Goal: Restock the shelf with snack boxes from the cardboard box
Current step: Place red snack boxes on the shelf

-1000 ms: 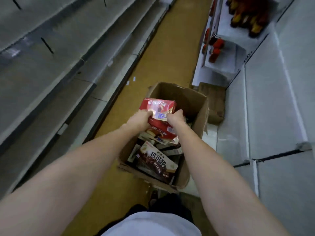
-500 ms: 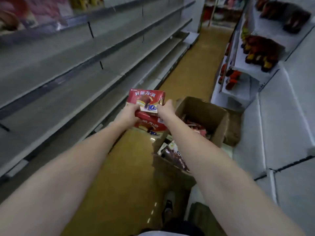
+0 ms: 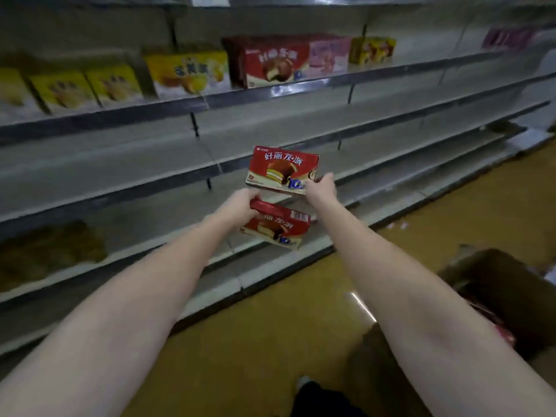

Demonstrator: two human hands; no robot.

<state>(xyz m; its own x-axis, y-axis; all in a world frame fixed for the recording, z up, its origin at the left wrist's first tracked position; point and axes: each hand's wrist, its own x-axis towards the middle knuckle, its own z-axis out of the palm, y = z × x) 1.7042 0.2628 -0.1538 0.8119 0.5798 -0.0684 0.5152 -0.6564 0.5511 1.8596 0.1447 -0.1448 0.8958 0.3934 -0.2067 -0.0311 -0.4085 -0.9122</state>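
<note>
2 red snack boxes are held in the air in front of the shelf unit (image 3: 270,164). The upper red box (image 3: 281,170) stands upright, front face toward the camera; the right hand (image 3: 320,188) grips its lower right corner, fingers curled round the edge. The lower red box (image 3: 275,228) is tilted just below it; the left hand (image 3: 240,204) clamps its upper left end, fingers wrapped over the top. Both boxes hang at the level of the 2 middle shelf boards, near their front edges but touching neither.

The cardboard box (image 3: 508,299) sits on the yellow floor (image 3: 270,341) at lower right, well apart from the hands. It is open at the top; red packaging shows inside, though blur prevents a count.

The top stocked shelf carries a row: yellow boxes (image 3: 87,87) at left, a large red box (image 3: 270,63), a pink box (image 3: 329,55) and a small yellow box (image 3: 373,51). The boards beneath run bare toward the right. Brown packs (image 3: 51,251), possibly bags, lie on a lower board at left.
</note>
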